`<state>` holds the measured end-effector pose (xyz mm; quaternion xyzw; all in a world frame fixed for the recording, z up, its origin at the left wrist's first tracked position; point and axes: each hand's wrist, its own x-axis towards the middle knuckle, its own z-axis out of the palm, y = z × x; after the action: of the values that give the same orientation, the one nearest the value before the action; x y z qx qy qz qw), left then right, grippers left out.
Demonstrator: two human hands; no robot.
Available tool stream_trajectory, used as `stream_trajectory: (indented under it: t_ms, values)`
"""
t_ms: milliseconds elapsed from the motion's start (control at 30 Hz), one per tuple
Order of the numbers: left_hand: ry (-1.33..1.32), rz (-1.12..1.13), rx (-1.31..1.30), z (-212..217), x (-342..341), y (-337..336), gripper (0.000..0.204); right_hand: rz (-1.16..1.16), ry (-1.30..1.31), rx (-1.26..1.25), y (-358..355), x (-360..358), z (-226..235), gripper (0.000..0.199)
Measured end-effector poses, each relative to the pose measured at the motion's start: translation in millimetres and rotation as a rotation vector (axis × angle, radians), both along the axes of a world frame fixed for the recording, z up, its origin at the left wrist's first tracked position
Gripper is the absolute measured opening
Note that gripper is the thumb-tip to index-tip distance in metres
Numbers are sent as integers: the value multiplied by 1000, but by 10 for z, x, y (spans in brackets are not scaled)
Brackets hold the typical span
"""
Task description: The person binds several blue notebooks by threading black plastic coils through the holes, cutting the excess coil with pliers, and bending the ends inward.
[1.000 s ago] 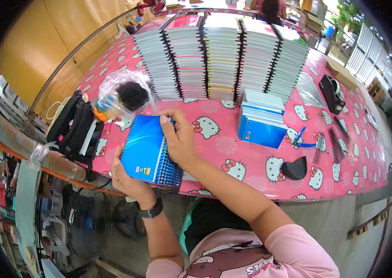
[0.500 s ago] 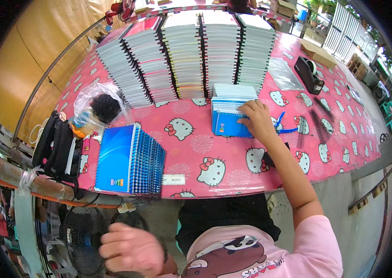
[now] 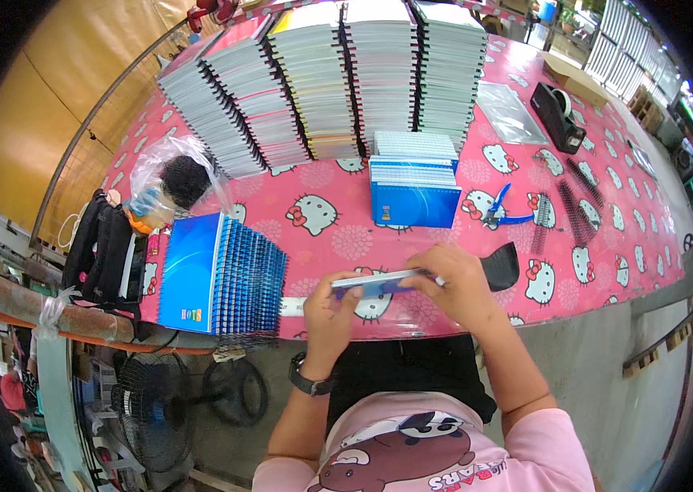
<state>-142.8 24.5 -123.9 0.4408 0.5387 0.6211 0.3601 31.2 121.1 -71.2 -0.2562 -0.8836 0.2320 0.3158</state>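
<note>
Over the near edge of the table, a thin blue-covered pad of sheets (image 3: 381, 284) is held level with its edge up. My left hand (image 3: 332, 316), a dark watch on its wrist, grips one end of it. My right hand (image 3: 455, 283) pinches the other end. Beyond them stands a pile of blue-covered pads without coils (image 3: 416, 205), touched by neither hand. To the left leans a stack of blue coil-bound notebooks (image 3: 191, 275). Blue-handled pliers (image 3: 504, 216) lie right of the pile, and several loose black coils (image 3: 578, 211) lie farther right.
Tall stacks of bound books (image 3: 310, 82) line the far side. A tape dispenser (image 3: 558, 116) and clear plastic sheets (image 3: 512, 113) sit at the right. A black bag (image 3: 104, 254) and plastic bag (image 3: 154, 168) are at the left. A black curved piece (image 3: 501, 266) lies near my right hand.
My right hand has come back from the pile toward me with a pad. My left hand has risen from below the table edge and taken hold of the pad's other end.
</note>
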Motion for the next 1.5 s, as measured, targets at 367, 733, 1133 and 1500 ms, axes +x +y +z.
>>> stream_trajectory:
  t_ms: [367, 733, 1133, 1500]
  values:
    - [693, 556, 240, 35, 373, 105, 38, -253, 691, -618, -112, -311, -665, 23]
    - [987, 122, 279, 55, 371, 119, 16, -1006, 234, -10, 1440, 1724, -594, 25]
    - [927, 142, 314, 78, 394, 147, 20, -1133, -125, 191, 1743, 2022, -829, 26]
    - [966, -60, 127, 168, 402, 119, 20, -25, 83, -312, -27, 780, -136, 22]
